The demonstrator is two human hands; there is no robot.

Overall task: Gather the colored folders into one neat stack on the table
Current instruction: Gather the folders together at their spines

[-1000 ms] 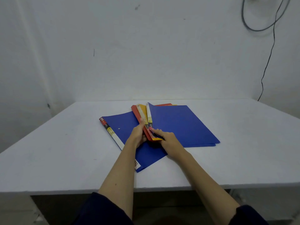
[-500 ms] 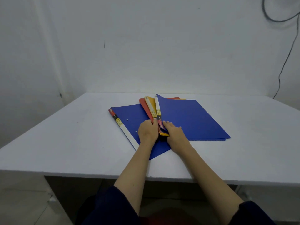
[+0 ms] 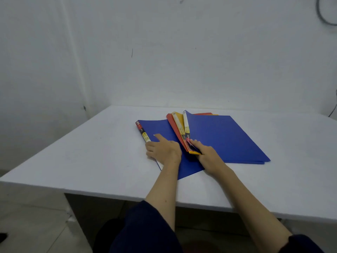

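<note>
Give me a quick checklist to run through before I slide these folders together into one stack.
1. Left hand on the left blue folder: ok, resting flat on it near its spine.
2. Right hand controlling the fanned spines: ok, fingers at the near ends of the red folder and yellow folder.
3. Folders aligned: not ok, they are fanned; the right blue folder covers most of red and yellow.
4. Table space around the pile: ok.
5. Any folder overhanging the table edge: ok, none does.
6. Total folder count: cannot tell, some layers are hidden.
</note>
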